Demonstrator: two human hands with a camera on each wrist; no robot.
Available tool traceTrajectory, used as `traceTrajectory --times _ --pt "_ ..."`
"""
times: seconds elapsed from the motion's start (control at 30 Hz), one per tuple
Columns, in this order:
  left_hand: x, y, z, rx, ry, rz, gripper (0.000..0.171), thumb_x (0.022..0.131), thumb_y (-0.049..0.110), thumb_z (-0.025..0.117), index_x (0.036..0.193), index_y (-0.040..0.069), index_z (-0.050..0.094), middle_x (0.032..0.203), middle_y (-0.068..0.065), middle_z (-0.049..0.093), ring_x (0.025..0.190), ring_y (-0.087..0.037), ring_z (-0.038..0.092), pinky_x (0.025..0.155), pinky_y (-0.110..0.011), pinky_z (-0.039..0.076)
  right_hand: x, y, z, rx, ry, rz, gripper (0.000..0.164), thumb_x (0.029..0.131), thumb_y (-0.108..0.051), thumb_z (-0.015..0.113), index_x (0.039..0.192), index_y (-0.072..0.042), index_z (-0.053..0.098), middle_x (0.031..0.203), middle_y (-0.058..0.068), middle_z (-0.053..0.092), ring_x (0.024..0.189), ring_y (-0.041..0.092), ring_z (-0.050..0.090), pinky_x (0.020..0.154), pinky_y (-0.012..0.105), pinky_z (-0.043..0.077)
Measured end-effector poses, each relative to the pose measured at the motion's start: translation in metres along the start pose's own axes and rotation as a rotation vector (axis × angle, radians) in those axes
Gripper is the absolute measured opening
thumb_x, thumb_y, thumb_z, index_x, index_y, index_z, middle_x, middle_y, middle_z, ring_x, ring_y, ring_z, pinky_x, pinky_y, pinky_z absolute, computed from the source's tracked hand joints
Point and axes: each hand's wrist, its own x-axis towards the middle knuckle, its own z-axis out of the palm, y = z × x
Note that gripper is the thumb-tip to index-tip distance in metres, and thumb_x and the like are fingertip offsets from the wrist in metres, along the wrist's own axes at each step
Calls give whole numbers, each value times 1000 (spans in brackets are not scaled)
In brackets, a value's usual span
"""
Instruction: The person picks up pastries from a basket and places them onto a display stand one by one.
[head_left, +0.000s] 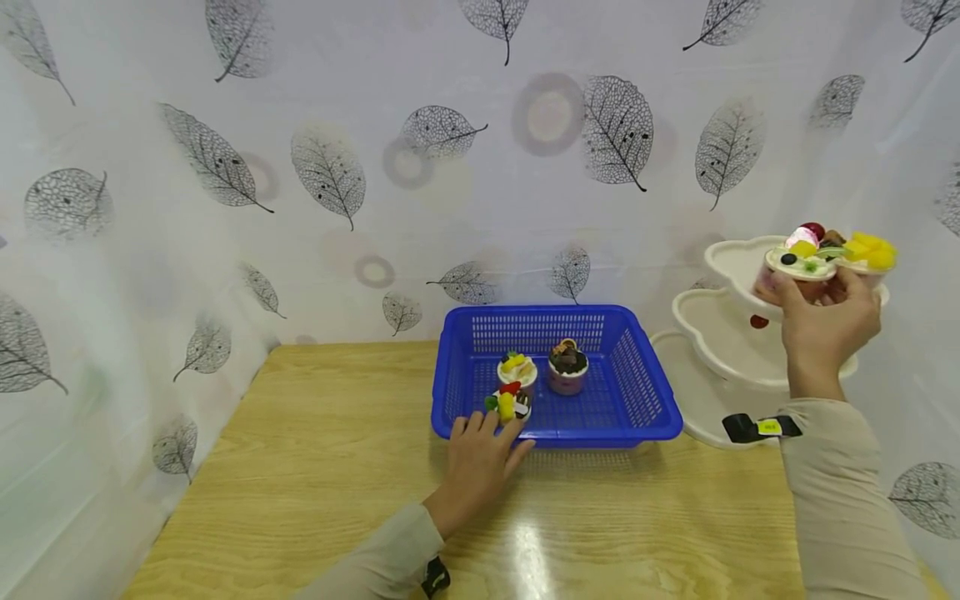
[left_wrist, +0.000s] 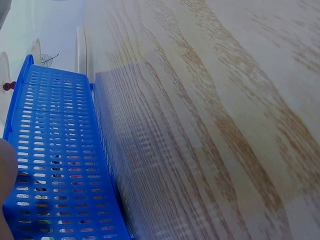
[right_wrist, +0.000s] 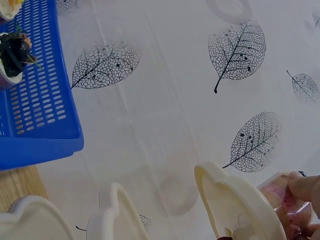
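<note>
My right hand (head_left: 832, 321) grips a dessert cup (head_left: 797, 279) topped with cream and fruit, at the top tier (head_left: 731, 260) of a white three-tier stand. In the right wrist view its fingers (right_wrist: 306, 192) hold the clear side of the cup beside that tier. Behind the hand are a cup with yellow fruit cubes (head_left: 870, 252) and other toppings, partly hidden. My left hand (head_left: 476, 462) lies at the front rim of the blue basket (head_left: 600, 435), fingers reaching over it. Nearest to them is a cup with strawberry and yellow fruit (head_left: 508, 404); whether they touch it I cannot tell.
Also inside the basket stand a cup with yellow topping (head_left: 517, 371) and a chocolate-topped cup (head_left: 567, 367). The stand's middle tier (head_left: 738, 342) and bottom tier (head_left: 690, 392) spread right of the basket. A leaf-patterned curtain (head_left: 465, 208) hangs behind the wooden table (head_left: 315, 467).
</note>
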Motion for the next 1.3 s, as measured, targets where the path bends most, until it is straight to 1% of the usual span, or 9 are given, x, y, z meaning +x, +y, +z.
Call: traceTrajectory --times 0.17,0.4,0.53,0.7,0.97,1.07,1.17,1.23,1.3 --pt "0 0 1 1 -1 -2 39 97 55 40 114 29 63 90 0 60 79 -19 49 71 -34 34 0 1 0 -11 -5 -8 64 75 -28 82 132 -17 57 105 -16 49 93 -3 48 91 16 41" --pt "-1 -1 2 2 44 14 36 97 54 44 112 28 64 88 -1 60 78 -19 50 70 -34 36 0 1 -2 -40 -25 -17 65 76 -29 80 135 -16 55 101 -18 48 92 -3 49 91 16 42" --pt "-1 -1 3 4 40 13 36 97 54 44 112 28 64 88 0 60 78 -19 49 70 -34 35 1 1 -3 -54 -36 -25 66 76 -30 80 135 -15 55 95 -20 48 89 -4 50 89 16 43" --pt "-1 -1 2 2 16 3 38 97 55 42 114 29 64 89 0 59 79 -19 49 71 -35 35 2 0 -5 -76 -55 -25 68 75 -31 80 135 -14 54 93 -21 48 86 -6 50 89 15 44" --pt "-2 1 2 -2 7 -1 38 98 55 41 114 29 64 90 0 60 80 -19 49 72 -35 35 2 -2 -6 -95 -61 -25 69 75 -33 80 136 -15 53 94 -21 49 88 -6 51 91 15 44" --pt "-2 1 1 -1 8 -2 38 97 55 41 113 29 64 90 0 60 80 -19 49 72 -35 35 2 -1 -7 -106 -58 -27 69 75 -34 80 136 -16 53 98 -19 50 89 -6 51 92 16 44" --pt "-2 0 1 -5 5 -2 39 98 55 40 114 29 64 90 0 60 80 -19 49 72 -35 35 1 0 -7 -128 -51 -50 68 76 -36 79 136 -16 54 105 -16 53 90 -5 50 92 16 43" --pt "-1 0 1 -8 2 -1 40 98 55 40 115 29 63 91 0 60 81 -19 49 72 -35 35 0 0 -7 -136 -49 -71 67 76 -36 79 135 -16 54 105 -16 53 90 -5 51 91 16 44" --pt "-1 0 2 -9 1 0 40 98 55 39 116 29 63 91 0 60 81 -19 50 72 -35 36 -2 0 -7 -150 -45 -102 65 77 -38 78 134 -15 55 104 -18 49 94 -7 46 92 13 39"
